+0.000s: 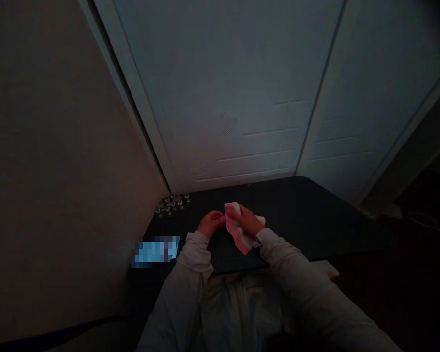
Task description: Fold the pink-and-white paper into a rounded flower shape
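Note:
My right hand [250,221] grips a pink-and-white cloth [242,240], its fingers wrapped round the upper part. The cloth hangs down in loose folds toward the near side, and a pale corner pokes out beyond the hand. My left hand [210,223] is closed just to the left, with thumb and fingers curled together and the tips close to the cloth's edge. Anything small pinched there is too dark to make out. Both hands are over the black table [289,210].
Several small clear glass-like pieces [171,204] stand at the table's far left corner. A lit, blurred screen [156,252] lies at the left edge. Pale panels [223,73] rise behind the table, with a wall [58,171] to the left. A pale item [324,269] shows beyond the near edge.

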Tool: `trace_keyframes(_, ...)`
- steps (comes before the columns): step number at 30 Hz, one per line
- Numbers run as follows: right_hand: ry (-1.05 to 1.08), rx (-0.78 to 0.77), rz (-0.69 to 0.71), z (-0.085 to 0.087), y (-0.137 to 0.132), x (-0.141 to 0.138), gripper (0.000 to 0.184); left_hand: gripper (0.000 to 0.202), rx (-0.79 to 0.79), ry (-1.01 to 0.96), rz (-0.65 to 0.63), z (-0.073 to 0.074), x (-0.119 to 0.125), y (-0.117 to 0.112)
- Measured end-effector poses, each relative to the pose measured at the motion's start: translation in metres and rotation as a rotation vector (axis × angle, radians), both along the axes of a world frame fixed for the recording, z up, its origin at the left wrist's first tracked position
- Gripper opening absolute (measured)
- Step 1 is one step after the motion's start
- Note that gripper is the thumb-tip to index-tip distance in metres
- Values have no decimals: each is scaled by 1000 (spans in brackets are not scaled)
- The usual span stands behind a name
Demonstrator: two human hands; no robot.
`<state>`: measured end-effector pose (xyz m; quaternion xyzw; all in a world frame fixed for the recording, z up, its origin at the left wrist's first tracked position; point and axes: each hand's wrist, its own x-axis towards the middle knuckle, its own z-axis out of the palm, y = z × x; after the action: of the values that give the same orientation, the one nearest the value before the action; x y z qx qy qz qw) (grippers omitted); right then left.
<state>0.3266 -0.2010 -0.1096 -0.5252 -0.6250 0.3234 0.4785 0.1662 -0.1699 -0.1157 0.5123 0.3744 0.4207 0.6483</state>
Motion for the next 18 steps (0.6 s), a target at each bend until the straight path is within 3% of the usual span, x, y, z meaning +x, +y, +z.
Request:
trace_keyframes(9, 53, 78, 50, 9, -6, -3, 35, 35, 24, -20, -10, -3, 0, 2)
trace_keyframes(18, 19, 103, 47, 5, -3, -1, 32, 36, 23, 13, -12, 0, 0, 1)
